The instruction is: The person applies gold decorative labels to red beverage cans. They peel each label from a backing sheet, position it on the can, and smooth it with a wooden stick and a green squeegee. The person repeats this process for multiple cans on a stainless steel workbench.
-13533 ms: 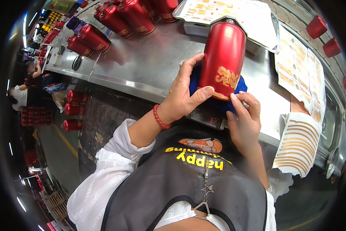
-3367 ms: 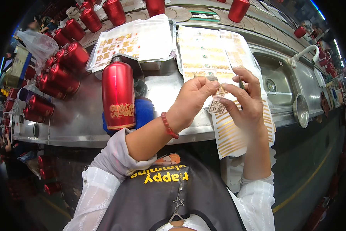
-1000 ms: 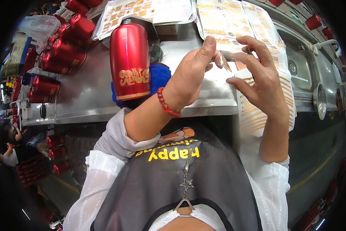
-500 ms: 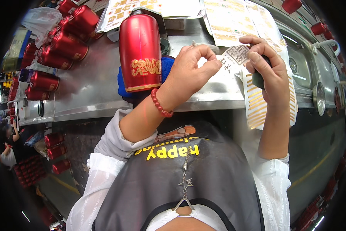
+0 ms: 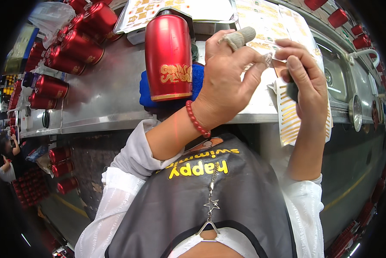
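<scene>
On the right, a metal sink [image 5: 339, 69], a pale tap [image 5: 366, 54] and, nearer, a metal bowl [image 5: 355, 112]; far left, a plastic bag [image 5: 51, 18].

At one o'clock the left hand [image 5: 227, 81] pinches a small patterned piece [image 5: 267, 59]; at two the right hand [image 5: 304, 77] holds a dark object [image 5: 292, 90]; near eleven a red bottle [image 5: 168, 56] touches blue cloth [image 5: 146, 91].
</scene>
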Demonstrator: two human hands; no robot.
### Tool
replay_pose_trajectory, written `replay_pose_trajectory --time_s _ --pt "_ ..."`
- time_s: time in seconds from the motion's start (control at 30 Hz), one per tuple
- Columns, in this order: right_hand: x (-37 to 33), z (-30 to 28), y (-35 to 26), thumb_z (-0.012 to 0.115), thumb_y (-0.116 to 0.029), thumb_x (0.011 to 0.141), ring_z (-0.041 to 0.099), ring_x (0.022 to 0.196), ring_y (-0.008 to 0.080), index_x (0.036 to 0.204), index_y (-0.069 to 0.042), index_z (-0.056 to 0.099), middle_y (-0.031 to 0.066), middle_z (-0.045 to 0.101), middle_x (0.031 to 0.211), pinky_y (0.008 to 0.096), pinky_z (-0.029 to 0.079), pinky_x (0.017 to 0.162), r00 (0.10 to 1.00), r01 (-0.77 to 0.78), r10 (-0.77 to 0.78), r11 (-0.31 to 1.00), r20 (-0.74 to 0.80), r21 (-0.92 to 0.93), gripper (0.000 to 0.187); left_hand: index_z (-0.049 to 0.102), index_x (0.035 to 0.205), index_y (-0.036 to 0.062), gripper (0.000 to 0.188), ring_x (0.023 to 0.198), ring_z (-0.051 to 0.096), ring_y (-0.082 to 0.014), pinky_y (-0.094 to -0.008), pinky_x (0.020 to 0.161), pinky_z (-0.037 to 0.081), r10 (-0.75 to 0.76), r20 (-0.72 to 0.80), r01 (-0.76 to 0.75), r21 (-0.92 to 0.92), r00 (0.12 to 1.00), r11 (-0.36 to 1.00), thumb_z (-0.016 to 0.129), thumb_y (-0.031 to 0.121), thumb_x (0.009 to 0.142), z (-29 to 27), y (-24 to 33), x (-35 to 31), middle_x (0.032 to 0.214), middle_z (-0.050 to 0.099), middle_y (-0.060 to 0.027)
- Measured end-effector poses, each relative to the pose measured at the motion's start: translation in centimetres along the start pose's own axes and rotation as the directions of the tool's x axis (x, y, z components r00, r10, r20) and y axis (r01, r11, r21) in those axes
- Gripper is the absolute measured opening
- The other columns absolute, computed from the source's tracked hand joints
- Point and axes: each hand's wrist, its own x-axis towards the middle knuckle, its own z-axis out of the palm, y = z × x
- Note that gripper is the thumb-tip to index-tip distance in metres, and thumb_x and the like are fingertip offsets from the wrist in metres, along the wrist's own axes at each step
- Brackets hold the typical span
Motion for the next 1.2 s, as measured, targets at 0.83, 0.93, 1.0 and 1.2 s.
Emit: replay_pose_trajectory --time_s 0.83,0.93,1.0,1.2 --pt "21.6 -16.2 21.6 0.068 -0.018 0.083 0.059 0.100 0.0377 0.095 0.000 0.069 0.0216 0.060 0.113 0.0455 0.049 0.088 0.977 -0.200 0.140 0.338 -0.161 -0.920 0.021 0.069 0.103 0.0045 0.016 0.127 0.047 -0.0351 -0.0428 0.104 0.041 -0.090 0.042 0.097 -0.258 0.995 0.961 0.065 0.016 0.094 -11.0 1.1 0.0 0.116 0.066 -0.0172" --pt "22.2 -15.1 24.7 0.062 -0.018 0.085 0.054 0.107 0.0459 0.099 -0.002 0.071 0.0230 0.058 0.118 0.0540 0.049 0.090 0.972 -0.231 0.086 0.166 -0.220 -0.959 0.022 0.069 0.107 0.0045 0.019 0.126 0.048 -0.0347 -0.0441 0.105 0.040 -0.097 -0.078 0.086 -0.140 0.992 0.986 0.065 0.019 0.095 -13.8 0.1 -2.0 0.117 0.066 -0.0165" --pt "21.9 -15.7 25.3 0.064 -0.014 0.086 0.054 0.103 0.0434 0.095 -0.002 0.070 0.0195 0.057 0.116 0.0523 0.050 0.088 0.976 -0.216 0.044 0.164 -0.212 -0.963 0.017 0.068 0.108 0.0048 0.021 0.127 0.047 -0.0348 -0.0442 0.106 0.040 -0.114 -0.144 0.109 -0.045 0.983 0.993 0.065 0.021 0.095 -14.6 -0.5 -3.2 0.120 0.065 -0.0169" --pt "22.9 -17.2 21.8 0.067 -0.011 0.086 0.057 0.100 0.0389 0.090 -0.001 0.061 0.0184 0.060 0.104 0.0485 0.045 0.088 0.964 0.157 -0.242 0.169 0.113 -0.973 0.012 0.037 0.148 -0.0024 0.093 0.138 0.033 -0.0423 -0.0511 0.114 0.030 -0.180 0.023 0.169 0.248 0.983 0.954 0.065 0.063 0.087 -15.3 -4.8 -8.6 0.149 0.043 -0.0228"
